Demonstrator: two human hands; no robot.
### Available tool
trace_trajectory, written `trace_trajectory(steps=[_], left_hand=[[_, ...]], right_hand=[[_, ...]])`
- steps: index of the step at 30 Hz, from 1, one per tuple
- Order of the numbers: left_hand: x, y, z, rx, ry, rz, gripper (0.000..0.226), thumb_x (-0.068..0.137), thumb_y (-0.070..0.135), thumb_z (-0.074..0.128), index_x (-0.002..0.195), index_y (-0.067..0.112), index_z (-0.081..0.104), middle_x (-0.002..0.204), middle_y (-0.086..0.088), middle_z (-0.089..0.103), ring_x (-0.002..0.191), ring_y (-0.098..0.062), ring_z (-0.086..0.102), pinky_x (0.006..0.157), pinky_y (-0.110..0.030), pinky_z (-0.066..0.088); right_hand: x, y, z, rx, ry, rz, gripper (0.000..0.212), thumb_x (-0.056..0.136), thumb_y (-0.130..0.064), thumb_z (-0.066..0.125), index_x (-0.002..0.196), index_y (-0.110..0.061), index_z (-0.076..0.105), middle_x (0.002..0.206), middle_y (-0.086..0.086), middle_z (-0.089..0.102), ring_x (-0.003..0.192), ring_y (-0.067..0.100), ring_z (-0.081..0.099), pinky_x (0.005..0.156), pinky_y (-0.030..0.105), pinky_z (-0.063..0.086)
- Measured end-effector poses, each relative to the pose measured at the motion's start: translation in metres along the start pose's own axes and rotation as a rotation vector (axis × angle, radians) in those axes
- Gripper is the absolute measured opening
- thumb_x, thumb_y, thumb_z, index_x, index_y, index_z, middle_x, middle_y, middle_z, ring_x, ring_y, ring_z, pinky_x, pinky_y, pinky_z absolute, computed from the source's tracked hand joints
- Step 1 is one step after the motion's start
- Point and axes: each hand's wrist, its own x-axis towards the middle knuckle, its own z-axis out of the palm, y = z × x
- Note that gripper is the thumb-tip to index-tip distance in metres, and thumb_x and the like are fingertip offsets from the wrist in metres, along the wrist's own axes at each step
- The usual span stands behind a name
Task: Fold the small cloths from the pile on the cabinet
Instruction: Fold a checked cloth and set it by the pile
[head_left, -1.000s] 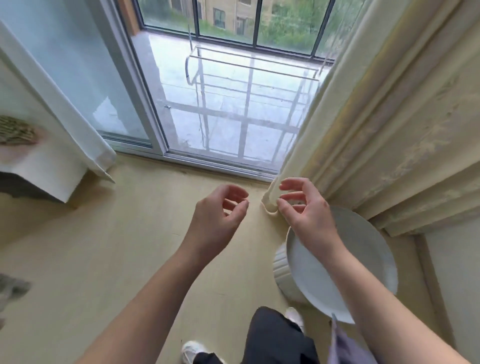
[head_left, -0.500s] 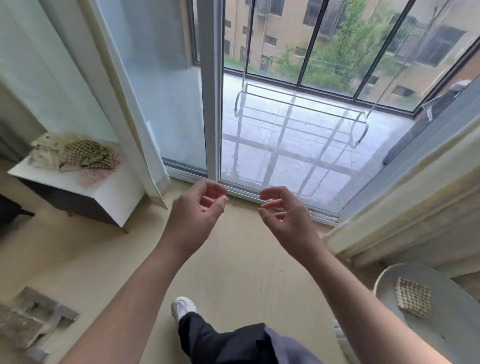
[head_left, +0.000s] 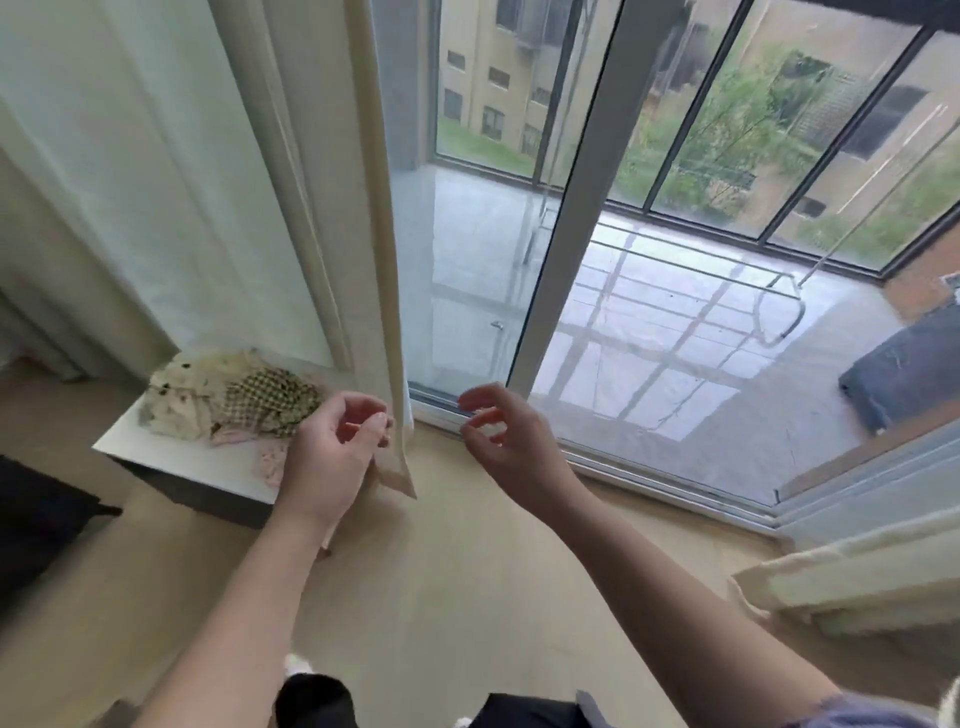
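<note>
- Cloths (head_left: 234, 400) lie in a loose pile on the white cabinet (head_left: 156, 452), at about ten o'clock from my left hand (head_left: 327, 457), near it but untouched.
- My left fingers are loosely curled, thumb close to forefinger, with nothing between them. The hand hangs in front of the curtain (head_left: 374, 260) hem.
- My right hand (head_left: 509, 447), at three o'clock of the left, is slack too, fingers bent, apart and empty.
- I judge the step to be taking one cloth. The checked cloth (head_left: 270, 400) looks uppermost, so I would pinch its near edge and lift slowly.
- The pink cloth (head_left: 270, 462), at six o'clock of it, sits by the cabinet's edge and could drag off.
</note>
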Motion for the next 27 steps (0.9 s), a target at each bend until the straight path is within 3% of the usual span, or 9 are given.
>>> trace_trajectory(steps=[6, 9, 13, 16, 18, 22, 25, 27], left_hand=[[0.142, -0.076, -0.12, 0.094, -0.123, -0.121, 0.013, 0.094, 0.012, 0.059, 0.09, 0.021, 0.067, 0.087, 0.0, 0.072, 0.085, -0.02, 0.068, 0.082, -0.039, 0.057], [0.208, -0.099, -0.171, 0.207, -0.248, -0.136, 0.012, 0.094, 0.012, 0.059, 0.091, 0.021, 0.066, 0.087, 0.001, 0.071, 0.083, -0.016, 0.068, 0.072, -0.026, 0.053], [0.276, -0.131, -0.213, 0.362, -0.379, -0.103, 0.01, 0.093, 0.012, 0.06, 0.089, 0.021, 0.064, 0.085, -0.001, 0.069, 0.079, -0.015, 0.065, 0.063, -0.018, 0.046], [0.308, -0.173, -0.227, 0.472, -0.459, -0.079, 0.01, 0.093, 0.012, 0.06, 0.088, 0.02, 0.063, 0.08, 0.004, 0.064, 0.073, -0.008, 0.059, 0.058, -0.009, 0.041], [0.325, -0.205, -0.23, 0.55, -0.492, -0.053, 0.016, 0.091, 0.012, 0.061, 0.084, 0.026, 0.06, 0.081, 0.008, 0.063, 0.076, -0.009, 0.059, 0.065, -0.016, 0.045], [0.361, -0.273, -0.225, 0.748, -0.536, 0.083, 0.016, 0.09, 0.015, 0.061, 0.083, 0.028, 0.057, 0.083, 0.007, 0.061, 0.08, -0.014, 0.059, 0.073, -0.03, 0.051], [0.392, -0.325, -0.209, 0.921, -0.562, 0.263, 0.009, 0.089, 0.017, 0.058, 0.089, 0.025, 0.057, 0.091, 0.005, 0.06, 0.089, -0.018, 0.058, 0.074, -0.027, 0.046], [0.412, -0.362, -0.195, 1.028, -0.543, 0.396, 0.014, 0.088, 0.017, 0.058, 0.101, 0.021, 0.061, 0.109, 0.002, 0.062, 0.103, -0.02, 0.058, 0.085, -0.029, 0.044]], right_hand=[[0.093, -0.012, 0.154, 0.014, 0.046, 0.094, 0.025, 0.087, -0.008, 0.063, 0.102, -0.028, 0.06, 0.103, -0.01, 0.064, 0.088, -0.001, 0.06, 0.073, 0.013, 0.048], [0.14, -0.018, 0.225, 0.027, 0.089, 0.207, 0.022, 0.088, -0.015, 0.063, 0.101, -0.032, 0.058, 0.103, -0.011, 0.063, 0.088, 0.0, 0.06, 0.076, 0.021, 0.052], [0.196, -0.014, 0.301, 0.004, 0.101, 0.352, 0.018, 0.09, -0.015, 0.064, 0.107, -0.016, 0.062, 0.103, -0.005, 0.065, 0.087, 0.01, 0.062, 0.078, 0.029, 0.053], [0.217, 0.007, 0.341, -0.063, 0.05, 0.433, 0.022, 0.091, -0.015, 0.062, 0.113, -0.013, 0.063, 0.102, -0.003, 0.064, 0.088, 0.012, 0.06, 0.077, 0.024, 0.05], [0.222, 0.028, 0.362, -0.1, 0.017, 0.477, 0.018, 0.09, -0.013, 0.06, 0.108, -0.013, 0.062, 0.098, -0.006, 0.061, 0.087, 0.011, 0.058, 0.076, 0.021, 0.048], [0.238, 0.076, 0.409, -0.219, -0.048, 0.525, 0.013, 0.086, -0.015, 0.057, 0.098, -0.021, 0.056, 0.099, -0.004, 0.06, 0.091, 0.015, 0.058, 0.082, 0.036, 0.052], [0.265, 0.118, 0.448, -0.256, -0.044, 0.554, 0.019, 0.085, -0.015, 0.057, 0.103, -0.021, 0.055, 0.107, 0.0, 0.06, 0.098, 0.02, 0.058, 0.084, 0.035, 0.051], [0.283, 0.15, 0.476, -0.27, 0.003, 0.564, 0.026, 0.083, -0.015, 0.057, 0.109, -0.02, 0.057, 0.111, 0.0, 0.059, 0.102, 0.021, 0.056, 0.086, 0.033, 0.048]])
